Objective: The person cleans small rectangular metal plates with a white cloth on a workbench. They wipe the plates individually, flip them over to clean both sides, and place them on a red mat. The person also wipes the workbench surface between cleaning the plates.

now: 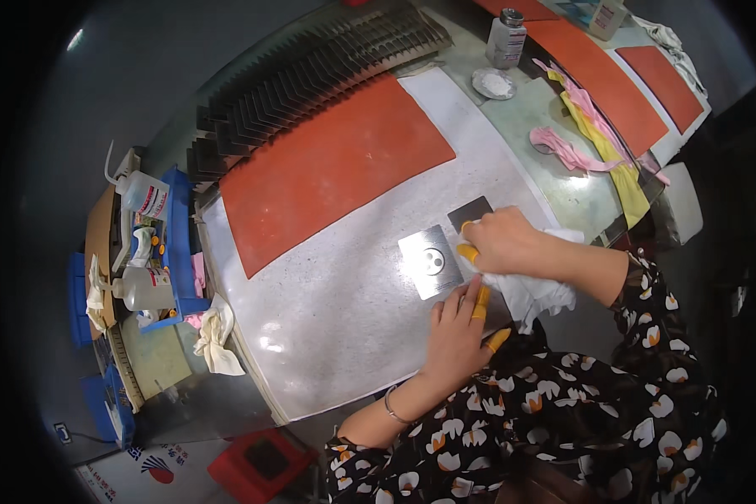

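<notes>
My right hand point(508, 242) presses a white cloth point(533, 294) down, its fingers curled over it. It rests on a dark flat plate point(470, 212), most of which the hand and cloth hide. To its left lies a shiny square metal plate point(431, 262) with a round mark in its middle. My left hand point(456, 332) lies on the work surface just below these plates, fingers stretched out and close to the cloth's edge. Yellow finger cots cover some fingertips of both hands.
An orange-red mat point(344, 172) lies on the white sheet point(328, 336). Behind it stands a rack of dark upright plates point(302, 88). A bottle point(506, 39) and small dish point(493, 84) are at the back right. Squeeze bottles point(145, 195) and a blue tray point(179, 244) line the left.
</notes>
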Tool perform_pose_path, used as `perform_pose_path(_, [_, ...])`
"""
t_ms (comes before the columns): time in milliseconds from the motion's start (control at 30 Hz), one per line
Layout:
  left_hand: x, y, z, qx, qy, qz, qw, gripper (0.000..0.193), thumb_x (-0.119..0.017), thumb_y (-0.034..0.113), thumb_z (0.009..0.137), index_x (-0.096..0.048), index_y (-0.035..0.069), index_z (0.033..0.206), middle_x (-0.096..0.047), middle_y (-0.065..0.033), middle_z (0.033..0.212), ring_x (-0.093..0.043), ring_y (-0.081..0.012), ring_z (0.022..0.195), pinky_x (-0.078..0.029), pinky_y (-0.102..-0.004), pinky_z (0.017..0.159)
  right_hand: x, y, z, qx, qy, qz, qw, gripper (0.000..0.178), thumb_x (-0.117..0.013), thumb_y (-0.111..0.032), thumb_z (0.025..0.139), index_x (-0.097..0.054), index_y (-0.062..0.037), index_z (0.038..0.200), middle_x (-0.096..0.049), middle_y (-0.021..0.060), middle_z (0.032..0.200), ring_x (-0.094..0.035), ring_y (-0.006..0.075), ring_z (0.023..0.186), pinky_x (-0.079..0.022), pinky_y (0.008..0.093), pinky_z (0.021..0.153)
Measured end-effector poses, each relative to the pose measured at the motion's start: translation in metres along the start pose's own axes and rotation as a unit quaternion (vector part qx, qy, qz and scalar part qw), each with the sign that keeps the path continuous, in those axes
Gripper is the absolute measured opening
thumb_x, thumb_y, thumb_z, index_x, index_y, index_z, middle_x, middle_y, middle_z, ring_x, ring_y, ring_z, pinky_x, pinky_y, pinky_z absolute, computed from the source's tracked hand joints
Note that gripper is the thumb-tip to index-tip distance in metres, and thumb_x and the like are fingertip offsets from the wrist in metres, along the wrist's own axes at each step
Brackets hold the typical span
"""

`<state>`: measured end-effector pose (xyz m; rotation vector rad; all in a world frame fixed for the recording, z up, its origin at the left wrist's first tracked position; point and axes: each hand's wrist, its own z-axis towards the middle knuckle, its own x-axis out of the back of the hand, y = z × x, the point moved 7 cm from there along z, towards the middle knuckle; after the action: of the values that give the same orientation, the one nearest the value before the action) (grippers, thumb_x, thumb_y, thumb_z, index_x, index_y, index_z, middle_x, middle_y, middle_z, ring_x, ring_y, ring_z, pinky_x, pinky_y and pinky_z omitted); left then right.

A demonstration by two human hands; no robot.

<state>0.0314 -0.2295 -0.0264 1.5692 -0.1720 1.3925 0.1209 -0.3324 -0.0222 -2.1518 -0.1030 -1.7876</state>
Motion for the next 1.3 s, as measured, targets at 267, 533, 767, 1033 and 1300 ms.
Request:
perform_pose_path(267, [0.054, -0.038, 0.000, 0.039, 0.050, 0.047, 0.997, 0.083, -0.079, 0.022, 0.056, -0.039, -0.003, 0.124, -0.038, -0.0179, 0.129, -0.038, -0.0333, 0.115, -0.030, -0.0415, 0.095, -0.016, -0.017, -0.058, 0.012, -0.032, 0.030, 0.999, 0.027, -0.055, -0.030, 0.078, -0.060, -0.0027, 0.077, -0.061, 0.0141, 0.060, -0.061, 0.0312, 0.054, -0.047, 0.0404, 0.052])
perform_pose_path(533, [0.047, -0.074, 0.037, 0.068, -0.045, 0.080, 0.993, 0.102, -0.083, 0.034, 0.049, -0.031, -0.003, 0.129, -0.037, -0.0203, 0.118, -0.033, -0.0340, 0.113, -0.023, -0.0451, 0.093, 0.022, 0.036, -0.102, -0.042, 0.141, 0.205, 0.968, 0.019, -0.063, -0.024, 0.077, -0.061, -0.0057, 0.084, -0.061, 0.0142, 0.067, -0.061, 0.0289, 0.061, -0.046, 0.0354, 0.057])
perform_pose_path(767, [0.061, -0.061, 0.026, 0.041, -0.015, 0.061, 0.997, 0.090, -0.077, 0.033, 0.057, -0.035, -0.005, 0.127, -0.042, -0.0219, 0.116, -0.038, -0.0339, 0.110, -0.031, -0.0406, 0.092, 0.003, 0.111, -0.116, -0.144, 0.308, 0.400, 0.851, 0.014, -0.060, -0.011, 0.079, -0.055, 0.0010, 0.076, -0.050, 0.0012, 0.062, -0.043, 0.0075, 0.060, -0.035, 0.0241, 0.055])
perform_pose_path(1033, [0.262, -0.185, 0.040, 0.134, 0.163, 0.309, 0.927, 0.091, -0.076, 0.033, 0.053, -0.035, -0.004, 0.125, -0.048, -0.0168, 0.112, -0.045, -0.0301, 0.104, -0.031, -0.0411, 0.088, -0.017, 0.133, -0.129, -0.164, 0.331, 0.461, 0.807, 0.018, -0.057, -0.015, 0.084, -0.048, -0.0016, 0.074, -0.039, -0.0037, 0.065, -0.034, 0.0049, 0.060, -0.026, 0.0216, 0.053])
perform_pose_path(1300, [0.315, -0.281, 0.130, 0.170, 0.009, 0.435, 0.884, 0.070, -0.073, 0.034, 0.054, -0.053, -0.005, 0.108, -0.052, -0.0145, 0.112, -0.042, -0.0275, 0.110, -0.030, -0.0404, 0.093, -0.024, 0.144, -0.130, -0.173, 0.343, 0.478, 0.790, 0.018, -0.056, -0.017, 0.086, -0.049, -0.0027, 0.078, -0.038, -0.0056, 0.069, -0.033, 0.0036, 0.064, -0.026, 0.0198, 0.056])
